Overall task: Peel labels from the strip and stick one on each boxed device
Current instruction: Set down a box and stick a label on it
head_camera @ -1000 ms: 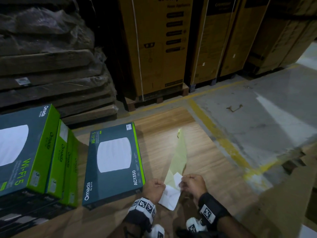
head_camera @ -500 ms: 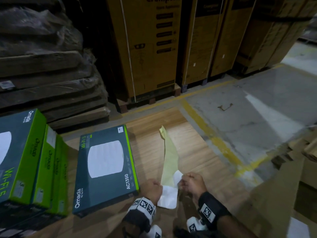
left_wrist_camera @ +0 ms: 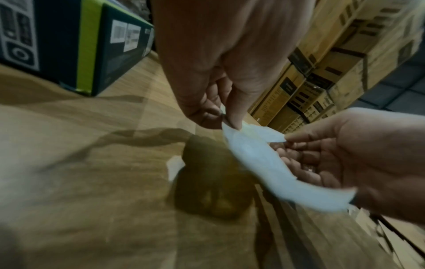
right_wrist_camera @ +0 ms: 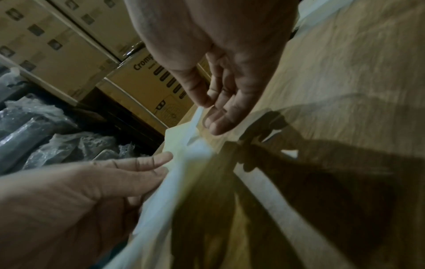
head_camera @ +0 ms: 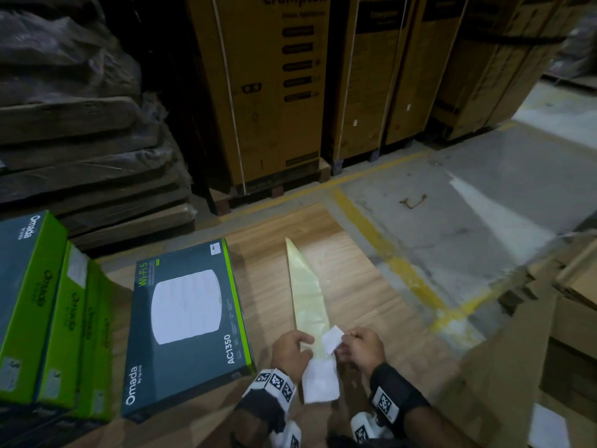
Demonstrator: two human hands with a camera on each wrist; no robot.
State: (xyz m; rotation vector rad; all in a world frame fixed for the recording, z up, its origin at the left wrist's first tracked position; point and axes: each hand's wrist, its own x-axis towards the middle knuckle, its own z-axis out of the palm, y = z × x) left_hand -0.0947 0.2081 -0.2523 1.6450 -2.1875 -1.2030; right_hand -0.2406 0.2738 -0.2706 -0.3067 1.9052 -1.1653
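Observation:
The label strip (head_camera: 307,292), pale yellow backing with white labels at its near end (head_camera: 319,379), hangs between both hands over the wooden surface. My left hand (head_camera: 307,345) pinches the strip's left edge (left_wrist_camera: 232,123). My right hand (head_camera: 344,345) pinches a white label (head_camera: 333,339) partly lifted off the backing; the right wrist view shows thumb and fingers (right_wrist_camera: 202,109) on its edge. A dark Omada device box (head_camera: 187,324) lies flat to the left of my hands. Several more Omada boxes (head_camera: 48,312) stand on edge at the far left.
The wooden surface (head_camera: 371,302) ends at a concrete floor with a yellow line (head_camera: 397,263). Tall brown cartons (head_camera: 268,92) stand behind, wrapped dark stacks (head_camera: 80,140) at the back left. Flattened cardboard (head_camera: 549,334) lies to the right.
The right hand has pulled the white label farther up off the backing. The strip's free end has swung to the left, and the head view has shifted.

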